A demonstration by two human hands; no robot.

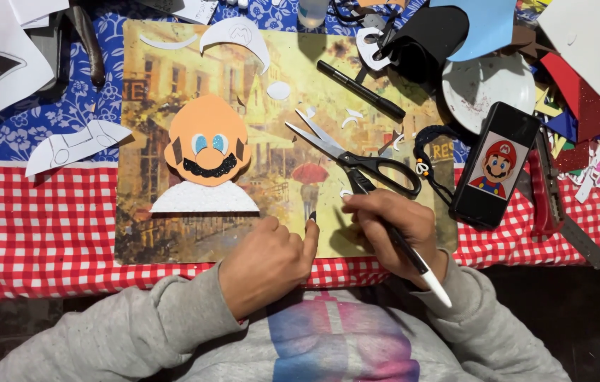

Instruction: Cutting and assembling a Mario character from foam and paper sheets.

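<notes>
- From the head camera, we see our right hand (388, 223) near the lower edge of a placemat printed with a street painting (172, 85), its fingers wrapped tight round a black and white pen (413, 258) whose white end points back toward our chest.
- The pen's tip is hidden under our fingers, so we cannot tell what it touches; a small white scrap (346, 191) lies just beside our knuckles.
- Our left hand (268, 258) rests on the placemat's bottom edge, fingers curled in loosely, with the forefinger stretched out and pressed down on the mat; it holds nothing that we can see.
- Up and to the left of our hands lies a foam face (206, 141), orange, with blue eyes, a glittery black moustache and a white piece under the chin.
- Black-handled scissors (356, 159) lie open on the mat just above our right hand, blades pointing up and left.
- A black marker (360, 88) lies slanted above them.
- A phone (494, 166), right of the mat on the red checked cloth (45, 226), shows a cartoon figure in a red cap.
- A white cap-shaped cut-out (240, 35) sits at the mat's top edge, and coloured foam scraps (586, 92) pile up at far right.
</notes>
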